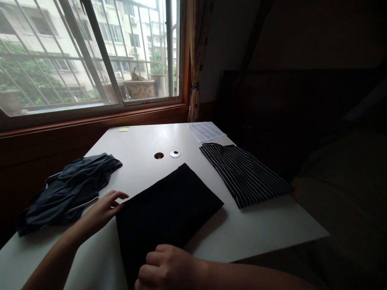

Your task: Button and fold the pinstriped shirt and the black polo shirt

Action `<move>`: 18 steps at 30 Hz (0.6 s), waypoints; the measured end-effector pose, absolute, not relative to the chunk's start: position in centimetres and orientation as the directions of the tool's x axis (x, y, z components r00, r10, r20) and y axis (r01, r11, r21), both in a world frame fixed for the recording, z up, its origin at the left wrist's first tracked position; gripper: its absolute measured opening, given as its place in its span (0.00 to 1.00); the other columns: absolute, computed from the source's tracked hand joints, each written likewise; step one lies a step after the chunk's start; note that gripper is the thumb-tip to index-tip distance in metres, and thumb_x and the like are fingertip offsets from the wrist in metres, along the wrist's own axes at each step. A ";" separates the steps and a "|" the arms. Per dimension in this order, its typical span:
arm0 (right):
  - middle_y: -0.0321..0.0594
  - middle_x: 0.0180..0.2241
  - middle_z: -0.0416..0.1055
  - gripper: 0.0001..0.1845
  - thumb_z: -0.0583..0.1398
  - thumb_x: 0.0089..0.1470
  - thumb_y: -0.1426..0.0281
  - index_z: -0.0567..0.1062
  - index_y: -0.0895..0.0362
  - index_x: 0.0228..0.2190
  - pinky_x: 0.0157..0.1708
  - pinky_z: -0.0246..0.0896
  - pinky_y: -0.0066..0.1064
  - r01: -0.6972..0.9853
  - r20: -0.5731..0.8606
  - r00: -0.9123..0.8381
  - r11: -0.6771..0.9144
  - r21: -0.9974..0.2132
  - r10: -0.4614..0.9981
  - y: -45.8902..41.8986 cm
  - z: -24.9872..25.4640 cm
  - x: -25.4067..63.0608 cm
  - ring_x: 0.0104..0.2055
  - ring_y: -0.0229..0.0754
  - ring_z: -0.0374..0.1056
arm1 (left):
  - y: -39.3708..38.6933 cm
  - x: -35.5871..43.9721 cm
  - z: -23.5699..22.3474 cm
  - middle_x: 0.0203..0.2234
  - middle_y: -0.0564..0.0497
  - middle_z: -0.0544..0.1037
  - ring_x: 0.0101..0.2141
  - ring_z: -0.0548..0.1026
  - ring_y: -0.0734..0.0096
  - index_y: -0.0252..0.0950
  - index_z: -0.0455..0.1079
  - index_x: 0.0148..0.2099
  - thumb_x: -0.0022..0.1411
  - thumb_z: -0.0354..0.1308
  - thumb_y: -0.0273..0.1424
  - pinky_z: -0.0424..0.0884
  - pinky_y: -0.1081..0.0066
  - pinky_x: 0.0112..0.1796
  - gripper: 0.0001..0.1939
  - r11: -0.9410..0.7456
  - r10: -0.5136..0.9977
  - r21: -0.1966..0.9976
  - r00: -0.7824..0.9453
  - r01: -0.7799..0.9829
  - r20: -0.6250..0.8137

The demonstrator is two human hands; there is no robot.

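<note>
A plain black folded garment (169,201) lies at an angle on the white table (193,249); its exact kind I cannot make out. At its left corner is my left hand (110,205), fingers apart, with the thumb by the cloth's edge. My right hand (169,268) is curled closed over the near part of the garment, gripping the cloth there; its fingertips are hidden. A crumpled dark grey-blue garment with white piping (72,189) rests to the left. On the right lies a folded black-and-white striped garment (244,173).
Printed paper sheets (207,131) lie at the table's far right corner, a yellow note (123,129) at the far left. Mid-table are a round hole (159,156) and a silvery disc (175,154). Behind stand a barred window (90,52) and a curtain (198,52).
</note>
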State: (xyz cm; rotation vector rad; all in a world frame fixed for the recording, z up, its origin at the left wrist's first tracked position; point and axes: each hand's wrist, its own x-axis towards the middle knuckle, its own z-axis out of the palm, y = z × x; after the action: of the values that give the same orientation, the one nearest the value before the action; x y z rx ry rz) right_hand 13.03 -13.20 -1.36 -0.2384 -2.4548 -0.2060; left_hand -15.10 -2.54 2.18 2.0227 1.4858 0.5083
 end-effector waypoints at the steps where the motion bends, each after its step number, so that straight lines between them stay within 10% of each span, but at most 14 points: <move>1: 0.30 0.27 0.65 0.06 0.63 0.59 0.68 0.71 0.54 0.30 0.20 0.47 0.29 0.207 0.613 -0.782 0.975 0.082 0.114 -13.2 -1.2 13.1 0.26 0.35 0.60 | -2.4 -14.9 2.1 0.49 0.45 0.74 0.43 0.79 0.59 0.41 0.72 0.51 0.65 0.52 0.44 0.75 0.62 0.44 0.18 -0.246 0.951 0.612 0.309 0.752 0.002; 11: 0.37 0.34 0.76 0.08 0.58 0.63 0.66 0.76 0.55 0.35 0.38 0.64 0.35 0.447 0.500 -0.740 0.884 -0.133 0.449 -7.9 2.6 18.7 0.36 0.40 0.69 | -5.7 -5.6 3.4 0.62 0.45 0.69 0.65 0.62 0.54 0.41 0.70 0.59 0.67 0.46 0.25 0.66 0.52 0.61 0.22 -0.622 0.762 0.086 0.577 0.778 0.293; 18: 0.49 0.68 0.55 0.31 0.53 0.66 0.54 0.63 0.56 0.64 0.66 0.48 0.49 0.735 0.174 -0.591 0.614 -0.287 0.788 -2.0 0.7 25.4 0.70 0.52 0.49 | -9.8 -0.7 0.2 0.67 0.46 0.62 0.67 0.58 0.51 0.43 0.57 0.70 0.72 0.47 0.44 0.59 0.45 0.63 0.28 -0.720 0.667 -0.061 0.713 0.691 0.218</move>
State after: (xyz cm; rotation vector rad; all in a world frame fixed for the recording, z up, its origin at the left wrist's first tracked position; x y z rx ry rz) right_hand 25.37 -1.99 0.72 -1.2378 -2.5580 0.2670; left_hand -0.75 -9.82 0.18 3.0342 1.2094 0.2973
